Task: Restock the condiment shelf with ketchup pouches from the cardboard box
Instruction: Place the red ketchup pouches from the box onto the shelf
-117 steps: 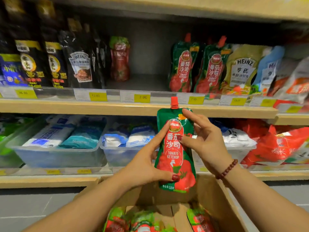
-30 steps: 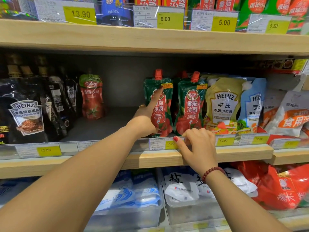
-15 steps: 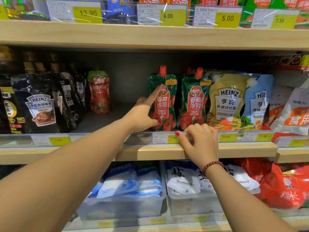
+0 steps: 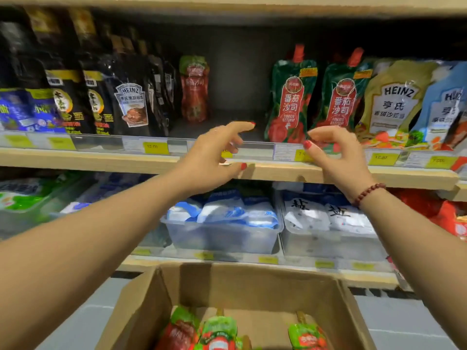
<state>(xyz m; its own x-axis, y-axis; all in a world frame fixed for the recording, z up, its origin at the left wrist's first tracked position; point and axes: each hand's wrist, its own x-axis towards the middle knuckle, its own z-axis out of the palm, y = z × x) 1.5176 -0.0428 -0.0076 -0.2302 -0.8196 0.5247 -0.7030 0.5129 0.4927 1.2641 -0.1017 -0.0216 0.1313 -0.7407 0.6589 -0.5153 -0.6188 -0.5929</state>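
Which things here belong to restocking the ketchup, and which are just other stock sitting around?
Belong to the job: cardboard box; boxed ketchup pouches; two shelved ketchup pouches; condiment shelf; left hand and right hand, both empty.

Just sitting around: black Heinz pouches; yellow Heinz pouch; salt bags in clear tubs.

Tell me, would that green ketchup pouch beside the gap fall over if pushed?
Probably, yes. The ketchup pouch stands tall on a narrow base with bare shelf on its left, so a push that way would likely tip it. Its crinkled, glossy film suggests a soft, squishy body, perhaps a little slippery. The red cap looks like the only stiff part.
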